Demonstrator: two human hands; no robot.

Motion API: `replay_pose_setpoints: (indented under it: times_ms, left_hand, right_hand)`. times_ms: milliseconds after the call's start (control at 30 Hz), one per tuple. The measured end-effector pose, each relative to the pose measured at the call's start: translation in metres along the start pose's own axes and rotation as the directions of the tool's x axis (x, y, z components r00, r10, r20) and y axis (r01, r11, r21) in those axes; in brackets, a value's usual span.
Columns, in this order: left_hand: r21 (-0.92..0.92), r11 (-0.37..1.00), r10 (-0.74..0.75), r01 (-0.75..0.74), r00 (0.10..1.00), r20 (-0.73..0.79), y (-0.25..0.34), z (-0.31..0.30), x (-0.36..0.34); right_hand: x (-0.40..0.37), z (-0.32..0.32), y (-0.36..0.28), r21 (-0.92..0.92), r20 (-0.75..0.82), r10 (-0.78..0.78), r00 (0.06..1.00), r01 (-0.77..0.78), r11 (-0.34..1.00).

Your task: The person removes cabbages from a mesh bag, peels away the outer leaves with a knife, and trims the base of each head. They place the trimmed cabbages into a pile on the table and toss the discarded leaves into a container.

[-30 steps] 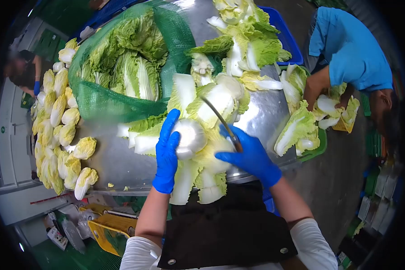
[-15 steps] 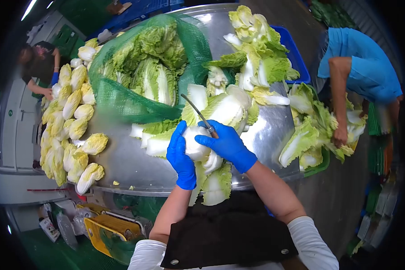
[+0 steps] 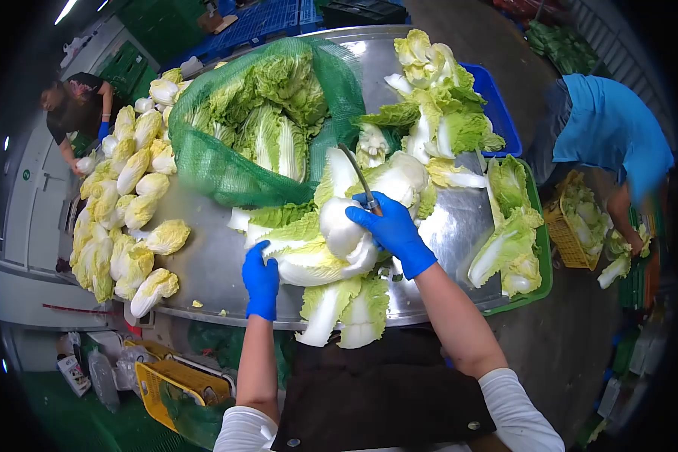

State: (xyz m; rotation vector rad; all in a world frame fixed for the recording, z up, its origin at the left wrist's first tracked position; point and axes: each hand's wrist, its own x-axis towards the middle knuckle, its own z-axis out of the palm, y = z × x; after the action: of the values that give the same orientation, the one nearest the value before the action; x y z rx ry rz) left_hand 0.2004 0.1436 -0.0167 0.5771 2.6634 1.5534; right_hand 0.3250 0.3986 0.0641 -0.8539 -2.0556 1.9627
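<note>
A cabbage with a white base point(image 3: 344, 226) lies before me on the metal table point(image 3: 203, 260), its leafy end to the left. My right hand point(image 3: 393, 230), in a blue glove, is closed around the handle of a curved knife point(image 3: 358, 172) against the cabbage's right side; the blade points up and left. My left hand point(image 3: 261, 282), also gloved, is at the cabbage's leafy end with its fingers partly curled; whether it grips a leaf is unclear. Loose outer leaves point(image 3: 363, 310) hang over the near edge. Another cabbage point(image 3: 403, 177) lies just behind.
A green net bag point(image 3: 233, 177) holds leafy cabbages. Trimmed cabbages point(image 3: 132, 172) are heaped at the left, near a person point(image 3: 79, 109). Leaves lie beside a blue bin point(image 3: 497, 105) and in a green bin point(image 3: 542, 275). Another person point(image 3: 614, 132) bends at the right.
The cabbage has tipped from base-up between both hands to lying leftward. My left hand has moved left and down, off its base. The person at right has moved from the green bin toward a yellow basket.
</note>
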Motion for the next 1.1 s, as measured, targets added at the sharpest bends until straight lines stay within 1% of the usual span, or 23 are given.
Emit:
replay_pose_setpoints:
  times_ms: [33,100,167,200,267,300,333,367,433,500,533,567,600,633,700,733,800,833,867,900,967,1033,1100]
  left_hand:
    - [0.272,0.952,0.137,-0.14,0.99,0.031,0.029,-0.01,0.0]
    - [-0.028,0.939,0.343,-0.342,0.932,0.121,0.098,-0.003,0.002]
    - [-0.28,0.937,0.279,-0.208,0.93,0.241,0.129,0.026,-0.007]
    - [-0.362,0.927,0.206,-0.095,0.938,0.28,0.125,0.043,-0.005]
    - [-0.523,0.842,0.079,0.133,0.928,0.364,0.112,0.063,0.001]
    - [-0.494,0.862,0.089,0.113,0.925,0.368,0.107,0.065,0.004]
    - [-0.465,0.88,0.097,0.094,0.923,0.371,0.103,0.065,0.008]
    - [-0.434,0.898,0.105,0.071,0.923,0.369,0.098,0.062,0.012]
    - [-0.493,0.869,0.139,0.03,0.943,0.302,0.073,0.057,0.028]
    - [-0.61,0.772,-0.017,0.179,0.965,0.262,0.05,0.048,0.043]
    - [-0.702,0.638,-0.172,0.315,0.948,0.269,0.035,0.041,0.048]
    - [-0.776,0.473,-0.32,0.418,0.902,0.29,0.03,0.033,0.054]
    - [-0.853,0.365,-0.371,0.374,0.898,0.235,0.029,0.029,0.058]
    - [-0.905,0.269,-0.371,0.33,0.902,0.219,0.026,0.021,0.067]
    - [-0.951,0.16,-0.343,0.265,0.918,0.198,0.051,0.005,0.074]
    - [-0.963,0.119,-0.266,0.242,0.942,0.204,0.052,0.004,0.078]
    - [-0.977,0.034,-0.116,0.21,0.972,0.205,0.054,0.003,0.082]
    - [-0.972,-0.025,-0.094,0.234,0.967,0.236,0.058,0.006,0.081]
    - [-0.962,-0.087,-0.069,0.26,0.961,0.267,0.066,0.013,0.079]
    - [-0.946,-0.148,-0.044,0.288,0.954,0.298,0.072,0.019,0.077]
    - [-0.938,-0.177,-0.099,0.298,0.943,0.318,0.077,0.028,0.07]
    - [-0.926,-0.197,-0.13,0.321,0.928,0.349,0.076,0.033,0.064]
    - [-0.915,-0.202,-0.132,0.35,0.916,0.38,0.074,0.037,0.061]
  right_hand:
    - [0.002,0.001,0.002,0.023,-0.006,0.0,1.0,0.0,1.0]
    - [0.001,0.005,0.009,0.053,-0.022,-0.016,1.0,0.017,0.998]
    - [0.002,0.014,0.013,0.076,-0.047,-0.07,0.996,0.073,0.994]
    - [0.0,0.015,0.012,-0.001,-0.033,-0.07,0.997,0.07,0.998]
    - [-0.007,0.015,0.017,-0.001,-0.06,-0.105,0.993,0.106,0.994]
    - [-0.013,0.015,0.021,-0.002,-0.08,-0.122,0.989,0.122,0.993]
    - [-0.022,0.011,0.027,-0.059,-0.102,-0.139,0.985,0.133,0.989]
    - [-0.031,0.008,0.038,-0.044,-0.085,-0.119,0.989,0.115,0.992]
    - [-0.047,0.0,0.06,-0.012,-0.045,-0.094,0.995,0.093,0.996]
    - [-0.063,-0.01,0.054,-0.01,-0.037,-0.03,0.999,0.029,1.0]
    - [-0.068,-0.014,0.053,-0.009,-0.03,0.001,1.0,-0.001,1.0]
    - [-0.069,-0.017,0.059,-0.09,-0.075,-0.071,0.995,0.064,0.994]
    - [-0.07,-0.023,0.063,0.01,-0.08,-0.034,0.996,0.035,0.999]
    - [-0.069,-0.03,0.065,0.109,-0.079,-0.001,0.997,0.009,0.994]
    - [-0.061,-0.039,0.057,0.047,-0.231,-0.004,0.973,0.015,0.999]
    - [-0.056,-0.043,0.057,-0.057,-0.281,-0.052,0.958,0.037,0.998]
    - [-0.048,-0.036,0.017,0.063,-0.261,-0.085,0.962,0.104,0.993]
    - [-0.044,-0.028,0.001,0.125,-0.257,-0.095,0.962,0.13,0.984]
    - [-0.037,-0.017,-0.006,0.236,-0.19,-0.184,0.964,0.227,0.945]
    - [-0.039,-0.013,-0.024,0.269,-0.065,0.006,0.998,0.012,0.963]
    - [-0.035,0.006,-0.031,0.398,0.07,0.015,0.997,-0.042,0.916]
    - [-0.031,0.02,-0.027,0.482,0.205,0.125,0.971,-0.212,0.85]
    - [-0.028,0.029,-0.02,0.49,0.241,0.148,0.959,-0.252,0.834]
